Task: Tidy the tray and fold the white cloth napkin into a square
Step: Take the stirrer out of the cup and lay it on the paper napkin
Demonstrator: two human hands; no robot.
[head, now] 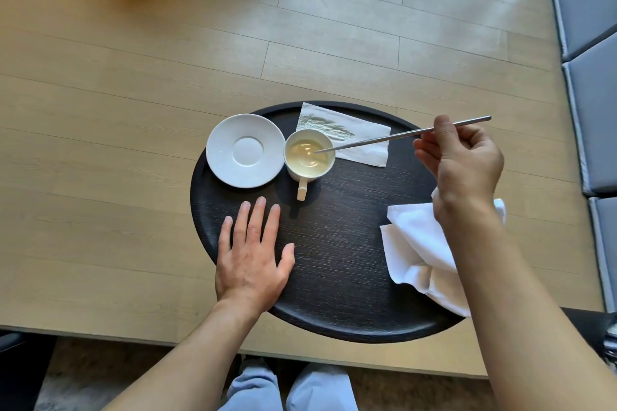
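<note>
Head view. I see a round dark tray [337,243] on a pale wood desk [117,110], its near edge overhanging the desk's front.

Left hand [253,257] lies flat, palm down, on the tray's left part; fingers [255,213] spread and straight, holding nothing.

Right hand [460,160] hovers over the tray's right side, fingers curled, pinching a thin metal spoon [400,135] near the upper end of its handle. The handle slants down to the left and its tip sits inside the cup [309,157].

Cup is white, upright, handle pointing toward me, with a pale yellowish liquid low inside. It stands at the tray's far centre. Saucer [245,150] sits just left of the cup, rims about touching, and is bare.

Paper napkin [360,140] lies flat behind and right of the cup, far corner over the tray's rim.

White cloth [414,243] lies crumpled and unfolded on the tray's right edge, partly under my right forearm, spilling past the rim.

Grey cushions [591,77] at far right. Light blue trousers [287,390] at the bottom.
</note>
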